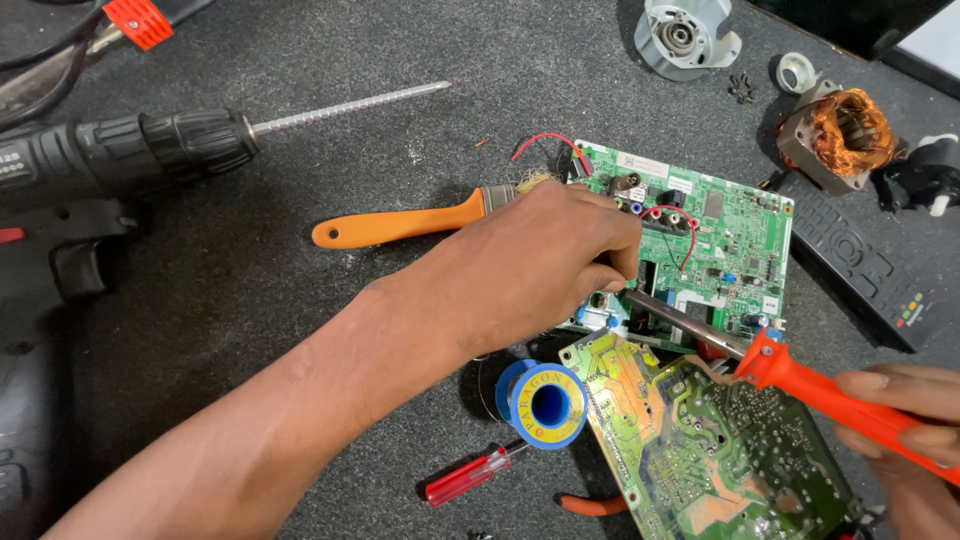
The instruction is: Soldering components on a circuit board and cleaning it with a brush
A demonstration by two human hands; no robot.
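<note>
My left arm reaches in from the lower left, forearm slanting across the dark tabletop [300, 300], and my left hand [540, 260] rests knuckles-up on the green circuit board [730, 240]. Its fingers [618, 262] are curled together at the board's middle; I cannot tell whether they pinch anything. My right hand [905, 410] enters at the lower right edge, fingers clamped on the orange handle of the soldering iron [800, 375], whose metal shaft slants up-left to my left fingertips. A second board [700, 440] lies underside-up just below, beside a blue solder spool [545, 403]. An orange-handled brush [400, 225] lies behind my left hand.
</note>
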